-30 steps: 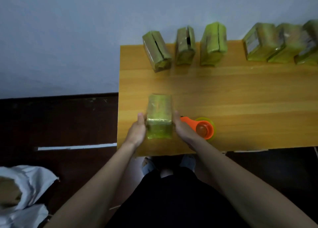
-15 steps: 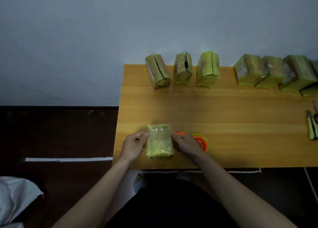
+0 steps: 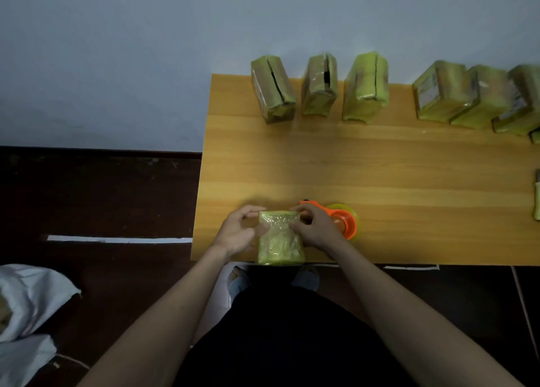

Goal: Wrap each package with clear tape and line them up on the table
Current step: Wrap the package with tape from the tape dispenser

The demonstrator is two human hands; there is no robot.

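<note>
Green and crinkled under its clear wrap, the package we are working on lies flat at the lower middle of the frame, right on the near edge of the wooden table. Our left hand holds its left side, thumb on the top face and fingers curled over the far corner. Our right hand grips the right side, fingertips pinching near the upper corner.

Just beside the right hand sits the tape dispenser, orange plastic with a round yellowish roll, partly hidden behind our knuckles.

Along the far edge of the table we count three blocky green packages standing apart: the left package, the middle package and the third package. The first two show a dark slit along the top. To the upper right a cluster of packages leans together, touching; we see at least three there, and the frame edge cuts off the rest. A small green-handled tool shows at the right edge, too cropped to name.

White cloth or sacking lies on the dark floor at lower left, and a white strip marks the floor beside the table.

Compared with half a second ago, both hands have shifted up to the package's far corners, and the package sits closer to the table's edge.
</note>
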